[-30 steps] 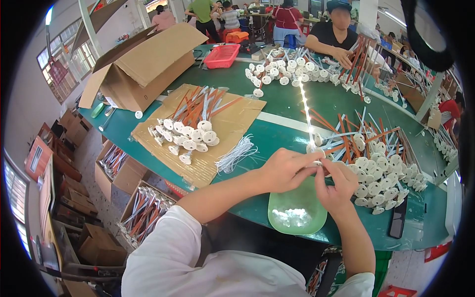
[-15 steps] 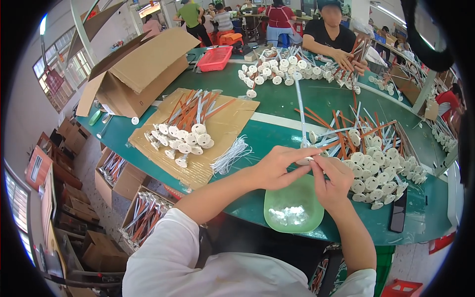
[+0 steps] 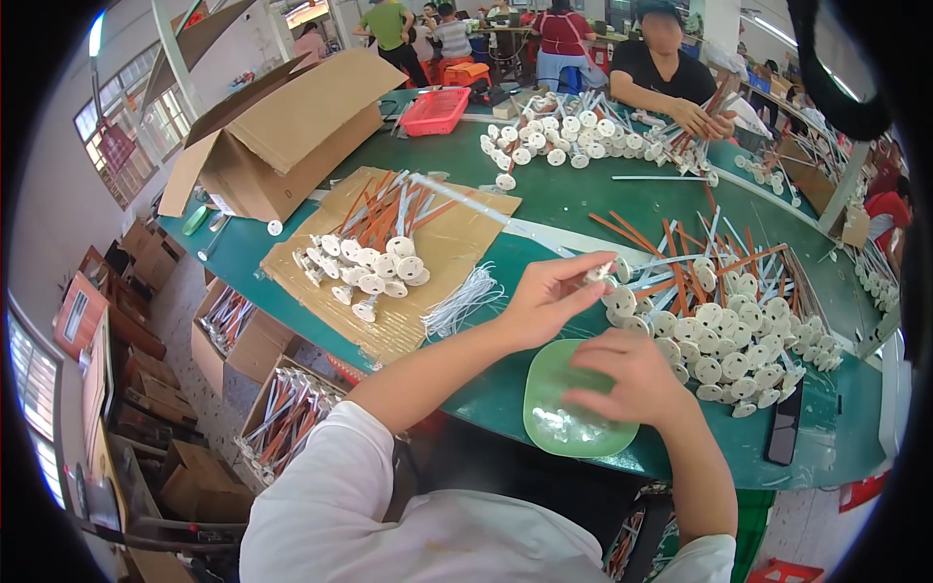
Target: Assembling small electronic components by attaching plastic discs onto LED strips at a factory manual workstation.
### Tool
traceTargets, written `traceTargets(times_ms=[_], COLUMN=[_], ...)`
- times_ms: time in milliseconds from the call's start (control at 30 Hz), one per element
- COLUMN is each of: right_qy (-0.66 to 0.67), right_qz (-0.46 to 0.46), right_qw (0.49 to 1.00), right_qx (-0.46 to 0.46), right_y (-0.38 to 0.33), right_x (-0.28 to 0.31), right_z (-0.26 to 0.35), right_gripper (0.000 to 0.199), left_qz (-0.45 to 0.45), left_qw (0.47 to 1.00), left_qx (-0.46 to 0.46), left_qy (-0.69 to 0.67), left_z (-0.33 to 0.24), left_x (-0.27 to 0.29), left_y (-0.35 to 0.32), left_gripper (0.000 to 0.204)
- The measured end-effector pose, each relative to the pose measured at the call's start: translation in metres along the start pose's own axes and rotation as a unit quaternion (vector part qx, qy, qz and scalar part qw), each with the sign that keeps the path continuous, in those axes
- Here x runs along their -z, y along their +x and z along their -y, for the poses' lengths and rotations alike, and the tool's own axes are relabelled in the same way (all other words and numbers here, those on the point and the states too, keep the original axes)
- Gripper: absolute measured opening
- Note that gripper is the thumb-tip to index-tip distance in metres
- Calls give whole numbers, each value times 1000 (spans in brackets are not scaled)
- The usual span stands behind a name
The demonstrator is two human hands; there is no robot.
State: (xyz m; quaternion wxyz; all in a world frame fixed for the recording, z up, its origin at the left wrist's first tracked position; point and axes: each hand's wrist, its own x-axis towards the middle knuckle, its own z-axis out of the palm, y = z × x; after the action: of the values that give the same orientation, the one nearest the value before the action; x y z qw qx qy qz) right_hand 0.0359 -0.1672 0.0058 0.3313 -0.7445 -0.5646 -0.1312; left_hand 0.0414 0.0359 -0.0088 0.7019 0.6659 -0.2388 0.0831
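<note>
My left hand point(image 3: 549, 303) is closed on a white disc-headed piece point(image 3: 600, 274), pinched between thumb and fingers. A long pale strip point(image 3: 486, 212) runs from it toward the far left, over the cardboard sheet. My right hand point(image 3: 622, 374) hovers above a green bowl point(image 3: 537, 428), fingers apart and slightly blurred, with nothing visible in them. Small clear, shiny bits point(image 3: 564, 425) lie in the bowl, partly hidden by that hand. Beside my right hand a pile of white disc-headed pieces point(image 3: 724, 340) with orange and grey strips covers the table.
A cardboard sheet point(image 3: 321, 282) carries another bunch of disc-headed pieces point(image 3: 374, 262) and a bundle of thin white wires point(image 3: 465, 299). A phone point(image 3: 783, 428) lies at the right. Farther off are a cardboard box point(image 3: 292, 146), a red basket point(image 3: 434, 113) and a co-worker point(image 3: 666, 73) handling strips.
My hands have parted. The right one has left the held piece and dropped over the bowl; the left still grips the piece, whose strip has swung from pointing away to pointing far left.
</note>
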Motion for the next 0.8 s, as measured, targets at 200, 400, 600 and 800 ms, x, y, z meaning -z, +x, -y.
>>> traceTargets(times_ms=[200, 400, 600, 800], right_qy=[48, 134, 137, 138], right_qz=[186, 251, 196, 149], right_qw=[980, 955, 968, 974], right_qx=[-46, -87, -81, -101], right_y=[-2, -1, 2, 3], right_x=[1, -2, -1, 0], right_z=[10, -4, -2, 2], right_gripper=[52, 23, 10, 9], left_qz=[3, 13, 26, 17], left_qw=[992, 985, 981, 985], left_qx=[-43, -67, -70, -57], left_qy=[121, 157, 182, 162], left_z=[-6, -7, -9, -7], left_x=[-6, -8, -8, -8], left_y=[-3, -3, -4, -3], left_gripper=[42, 43, 42, 40])
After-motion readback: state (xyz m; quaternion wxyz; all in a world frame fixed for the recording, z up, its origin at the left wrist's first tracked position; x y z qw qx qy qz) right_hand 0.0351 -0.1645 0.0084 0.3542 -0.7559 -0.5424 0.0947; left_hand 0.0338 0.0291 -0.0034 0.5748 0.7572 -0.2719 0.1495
